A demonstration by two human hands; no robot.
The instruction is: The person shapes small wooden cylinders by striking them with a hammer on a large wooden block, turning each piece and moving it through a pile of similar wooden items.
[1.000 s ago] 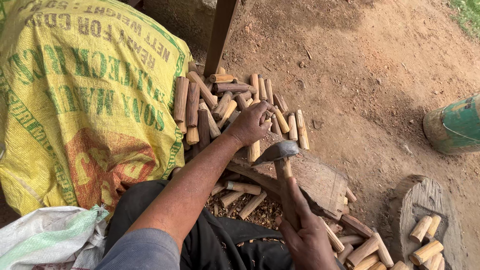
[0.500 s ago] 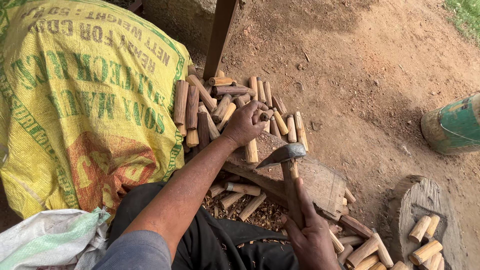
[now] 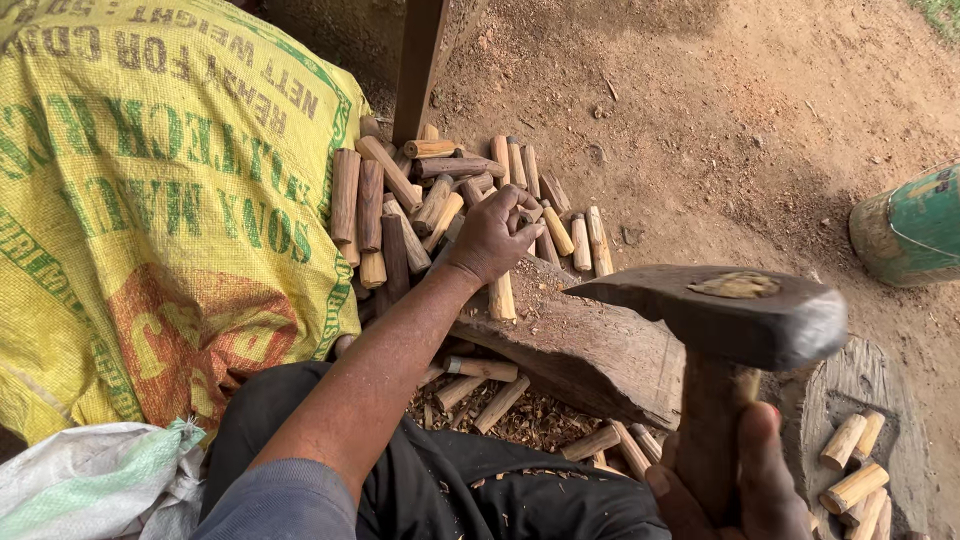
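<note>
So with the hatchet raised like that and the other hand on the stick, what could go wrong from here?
1. The left hand grips the upright wood stick on the chopping block; a slightly off blow could hit the fingers.
2. The hatchet in the right hand looks motion-blurred, so aim may be loose.
3. A struck stick could fly off toward the legs.

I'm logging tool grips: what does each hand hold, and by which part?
The right hand grips the hatchet low on its wooden handle. The left hand pinches a stick at its upper end.
</note>
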